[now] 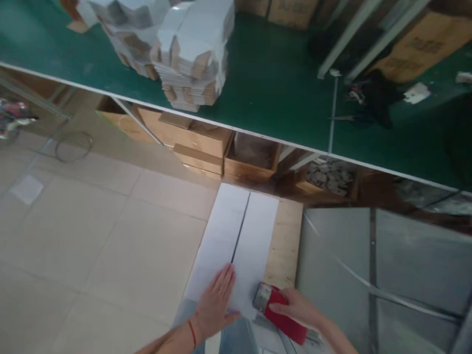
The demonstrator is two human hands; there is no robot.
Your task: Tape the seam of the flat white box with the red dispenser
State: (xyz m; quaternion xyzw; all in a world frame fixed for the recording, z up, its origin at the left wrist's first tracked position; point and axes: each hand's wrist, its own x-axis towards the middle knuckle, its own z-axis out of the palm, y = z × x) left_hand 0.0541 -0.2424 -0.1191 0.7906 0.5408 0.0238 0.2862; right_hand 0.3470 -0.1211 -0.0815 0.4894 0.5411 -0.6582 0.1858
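Observation:
A white carton [254, 236] lies with two top flaps that meet along a dark, narrow gap. My left hand [217, 297] rests flat on the near end of the flaps, fingers stretched out over the gap; a red string circles the wrist. My right hand [295, 307] is wrapped round a red tape dispenser [282, 312] with a metal front end. That front end is at the carton's near right edge; whether it touches the carton I cannot tell. Under the carton, a wooden board [285, 241] shows along the right side.
A green workbench [273, 88] runs across the top, bearing stacks of folded white cardboard [195, 49] and scissors [350, 118]. Brown boxes [199, 142] and a crate of grey parts [330, 174] stand beneath it. Large grey strapped packages [337, 255] lie to the right. Tiled floor [147, 246] extends left.

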